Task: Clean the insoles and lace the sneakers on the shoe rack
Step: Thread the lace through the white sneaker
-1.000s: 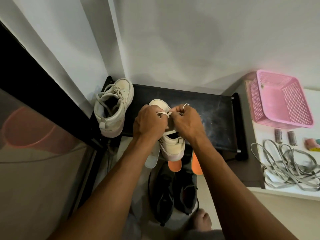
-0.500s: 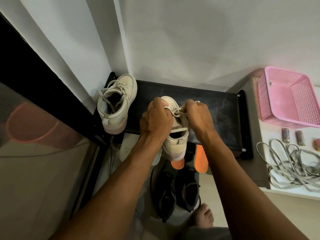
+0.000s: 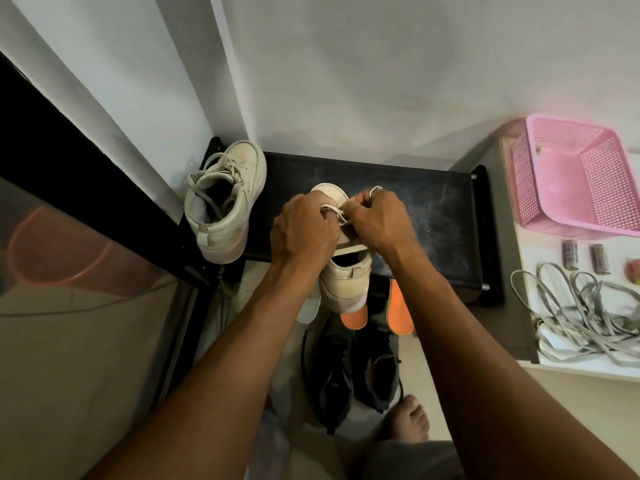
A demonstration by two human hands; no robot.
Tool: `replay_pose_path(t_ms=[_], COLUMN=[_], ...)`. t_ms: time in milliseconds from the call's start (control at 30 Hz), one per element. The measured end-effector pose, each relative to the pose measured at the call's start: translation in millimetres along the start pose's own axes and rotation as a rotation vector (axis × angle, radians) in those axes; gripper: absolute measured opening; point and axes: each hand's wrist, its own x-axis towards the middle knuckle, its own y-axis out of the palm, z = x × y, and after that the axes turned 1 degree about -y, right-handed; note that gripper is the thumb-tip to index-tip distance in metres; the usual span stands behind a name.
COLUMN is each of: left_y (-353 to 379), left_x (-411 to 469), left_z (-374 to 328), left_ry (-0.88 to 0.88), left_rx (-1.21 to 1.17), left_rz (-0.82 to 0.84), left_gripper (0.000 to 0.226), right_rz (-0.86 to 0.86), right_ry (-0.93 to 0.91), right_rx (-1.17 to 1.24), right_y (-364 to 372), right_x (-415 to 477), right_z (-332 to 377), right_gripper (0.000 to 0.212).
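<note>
From the head view, your left hand (image 3: pixel 304 233) and right hand (image 3: pixel 379 223) meet over a cream sneaker (image 3: pixel 346 282) that stands on the front edge of the black shoe rack (image 3: pixel 433 220), its heel overhanging toward you. Both sets of fingers are clenched on the pale flat lace (image 3: pixel 337 214) near the toe end of the shoe; a small loop of it sticks up above your right knuckles. The sneaker looks like smooth leather or canvas with a thick, faintly pink sole and a strap across the opening.

A second cream sneaker (image 3: pixel 225 202), same make, sits at the left end of the rack against the wall, already threaded with loose, rumpled laces. That makes two cream sneakers in all. The rack top is a dark, scuffed, matte sheet with a metal bar at its right end.

Below the rack, on the floor, lie two black mesh trainers (image 3: pixel 349 368), two orange insoles (image 3: pixel 398 306) and one white insole (image 3: pixel 308 308) partly hidden by your left forearm. Your bare foot (image 3: pixel 410 417) shows beside the trainers.

To the right, a white surface (image 3: pixel 554 367) carries one pink perforated plastic basket (image 3: pixel 571 174), two small cylindrical batteries (image 3: pixel 585 259) and a tangle of grey flat laces (image 3: pixel 581 317). No writing is readable anywhere.
</note>
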Motion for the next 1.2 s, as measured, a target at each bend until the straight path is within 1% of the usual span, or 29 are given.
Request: replay_pose_path(t_ms=[133,300,433,533,633,800,933,1100,1200], left_y=[0,1,1,0,0,-6,-6,-2,-1], left_x=[-1,0,-1,-1,-1,-4,-4,-4,-2], left_z=[-2,-2,-3,-4,-5,-9,-9,-12,-12], left_ry=[-0.019,-0.036,-0.037,-0.039,-0.066,-0.148,-0.134,-0.113,-0.132], left_rx=[-0.002,0.031,0.042,0.051,0.055,-0.037,-0.08,0.023,0.108], left_rz=[-0.016,0.004,0.026,0.03,0.006,-0.031,0.012,0.083,0.114], left_gripper=[0.026,0.028,0.029,0.03,0.029,0.023,0.022,0.033,0.032], right_rz=[0.025,0.047,0.056,0.007,-0.033,-0.104,-0.052,0.011,0.014], right_ry=[-0.019,-0.016,-0.012,-0.032,-0.034,0.023,-0.034,-0.052,-0.056], right_rx=[-0.046,-0.11,-0.205,-0.269,-0.19,-0.055,-0.129,-0.198,-0.261], right_y=[0,2,5,10,8,-1,3,10,12], right_x=[2,6,10,12,11,7,8,8,10], right_z=[-1,-1,-1,-3,-6,-6,-3,-6,-7], right_gripper=[0.02,0.012,0.01,0.007,0.006,0.015,0.016,0.024,0.02])
